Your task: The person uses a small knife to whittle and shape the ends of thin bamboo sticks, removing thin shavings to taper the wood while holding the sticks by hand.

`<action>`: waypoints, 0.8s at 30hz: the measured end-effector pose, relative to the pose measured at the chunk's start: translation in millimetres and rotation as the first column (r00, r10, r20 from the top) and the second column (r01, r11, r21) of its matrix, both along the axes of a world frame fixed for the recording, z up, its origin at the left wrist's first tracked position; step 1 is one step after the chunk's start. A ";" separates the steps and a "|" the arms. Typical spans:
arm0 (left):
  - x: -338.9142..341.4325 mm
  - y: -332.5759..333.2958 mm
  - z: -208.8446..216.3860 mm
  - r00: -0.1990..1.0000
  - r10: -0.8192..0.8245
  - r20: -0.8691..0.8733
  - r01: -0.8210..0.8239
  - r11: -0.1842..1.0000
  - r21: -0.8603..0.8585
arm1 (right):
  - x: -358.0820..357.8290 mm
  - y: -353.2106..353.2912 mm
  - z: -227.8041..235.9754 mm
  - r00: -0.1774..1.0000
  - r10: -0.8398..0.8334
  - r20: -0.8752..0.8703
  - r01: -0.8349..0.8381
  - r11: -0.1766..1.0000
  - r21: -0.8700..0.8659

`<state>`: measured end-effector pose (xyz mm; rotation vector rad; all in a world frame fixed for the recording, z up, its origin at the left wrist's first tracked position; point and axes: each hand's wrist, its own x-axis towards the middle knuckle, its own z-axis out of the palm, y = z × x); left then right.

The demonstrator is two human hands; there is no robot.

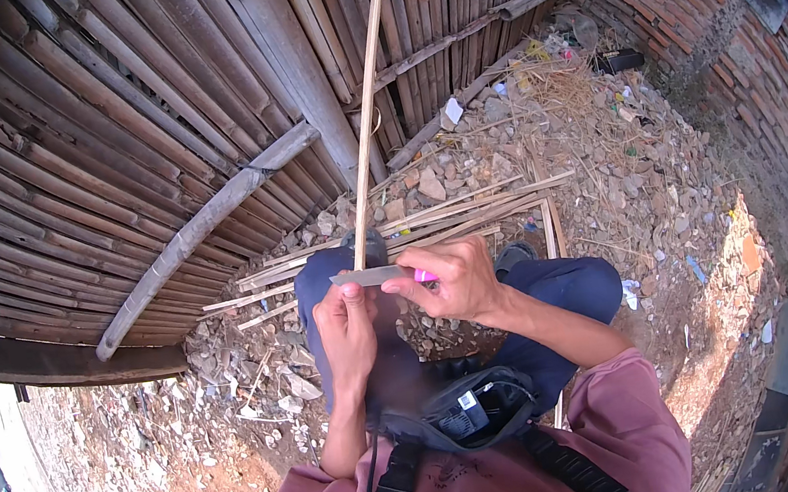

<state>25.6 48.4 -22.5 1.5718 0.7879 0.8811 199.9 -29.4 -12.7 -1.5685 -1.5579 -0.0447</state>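
A long, pale bamboo strip [366,150] rises from my hands toward the top of the view. My left hand [345,324] is closed around its lower end, with the thumb up by the blade. My right hand [455,280] grips a knife [376,275] by its pink handle, the fingers wrapped round it. The wide grey blade lies crosswise over the strip's lower end, its tip pointing left above my left thumb. Whether the edge has entered the strip cannot be made out.
Several cut bamboo strips [450,214] lie on stony rubble beyond my bent knees. A bamboo wall [147,109] with a thick pole [203,231] stands ahead and left; a brick wall [715,34] rises on the right. A dark open bag [466,411] sits at my waist.
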 end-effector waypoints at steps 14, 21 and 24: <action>1.3 -0.5 6.7 1.000 -0.015 -0.011 0.013 0.990 -0.144 | 4.3 -1.3 7.3 0.996 -0.026 0.087 0.030 0.999 -0.041; 3.8 1.0 12.6 0.998 -0.038 -0.048 0.028 0.983 -0.180 | 6.9 0.5 4.0 1.000 0.025 0.012 -0.025 1.000 0.002; 4.4 4.2 12.5 0.994 -0.047 -0.099 0.036 0.993 -0.117 | 9.6 -1.3 1.9 0.996 0.055 0.069 -0.057 0.998 0.029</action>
